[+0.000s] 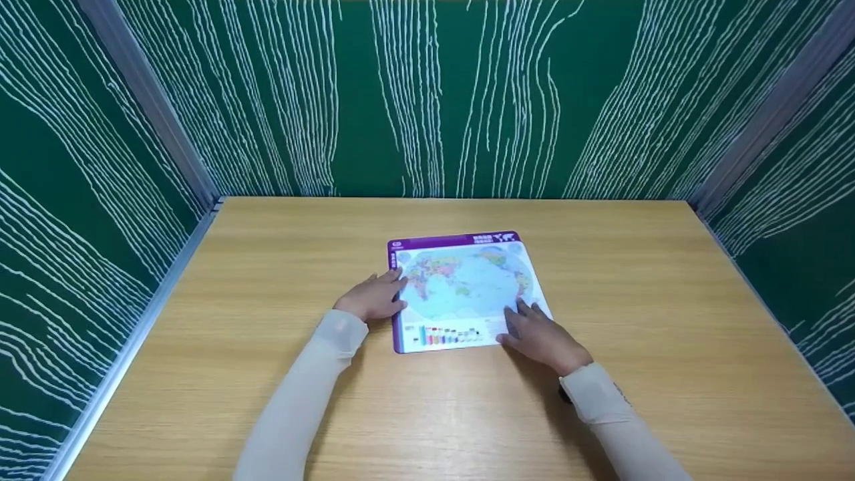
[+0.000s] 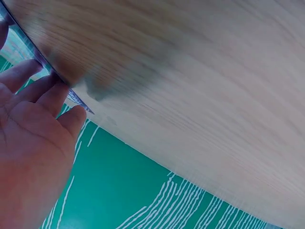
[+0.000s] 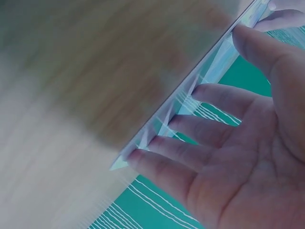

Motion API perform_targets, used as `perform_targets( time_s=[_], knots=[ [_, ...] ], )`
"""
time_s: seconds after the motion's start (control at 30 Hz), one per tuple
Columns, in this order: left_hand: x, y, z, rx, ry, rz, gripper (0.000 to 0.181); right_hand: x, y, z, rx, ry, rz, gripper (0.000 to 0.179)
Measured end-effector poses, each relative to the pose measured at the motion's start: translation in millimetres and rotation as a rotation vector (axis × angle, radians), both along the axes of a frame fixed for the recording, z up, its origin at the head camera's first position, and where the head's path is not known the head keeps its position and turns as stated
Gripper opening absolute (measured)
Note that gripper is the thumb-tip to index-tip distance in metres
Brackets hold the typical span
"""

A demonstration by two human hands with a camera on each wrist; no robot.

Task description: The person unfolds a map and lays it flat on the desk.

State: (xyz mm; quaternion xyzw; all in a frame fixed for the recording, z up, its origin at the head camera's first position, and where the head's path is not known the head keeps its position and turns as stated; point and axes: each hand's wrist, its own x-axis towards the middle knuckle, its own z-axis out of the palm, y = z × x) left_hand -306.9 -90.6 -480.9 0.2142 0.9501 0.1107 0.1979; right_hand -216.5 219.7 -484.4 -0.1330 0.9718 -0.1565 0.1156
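A flat, glossy world map sheet (image 1: 461, 294) with a purple top band and left edge lies on the wooden table. Colour charts run along its lower part. On its left side rests my left hand (image 1: 374, 296), its fingertips over the purple edge. My right hand (image 1: 544, 337) touches the lower right part of the map with spread fingers. In the right wrist view, the extended fingers (image 3: 167, 167) of that hand meet the shiny surface, which mirrors them. The left wrist view has the left hand (image 2: 33, 124) at the map's edge, seen very obliquely.
The wooden table (image 1: 300, 234) extends around the map on all sides. Green panels (image 1: 361, 100) with white wavy lines stand behind it and at both sides, with grey metal posts (image 1: 147, 93) at the corners. Something dark (image 1: 565, 394) shows at the right cuff.
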Motion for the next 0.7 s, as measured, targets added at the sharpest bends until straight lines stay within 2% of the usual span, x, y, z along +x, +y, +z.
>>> perform_targets(
  time_s=[0.23, 0.37, 0.53, 0.7],
  knots=[
    [1.0, -0.7, 0.0, 0.008, -0.014, 0.004, 0.062, -5.0, 2.6, 0.9, -0.001, -0.044, -0.032, 0.062],
    [2.5, -0.9, 0.5, 0.018, -0.02, 0.01, 0.062, -7.4, 5.5, 0.7, 0.002, -0.034, -0.018, 0.062],
    [4.4, -1.3, -0.7, 0.007, 0.01, -0.014, 0.063, -10.7, 8.9, 1.1, -0.005, 0.006, 0.025, 0.061],
    [7.2, -0.9, -0.6, 0.018, 0.012, 0.003, 0.063, -14.2, 11.2, 2.5, 0.002, -0.02, 0.027, 0.062]
  ],
)
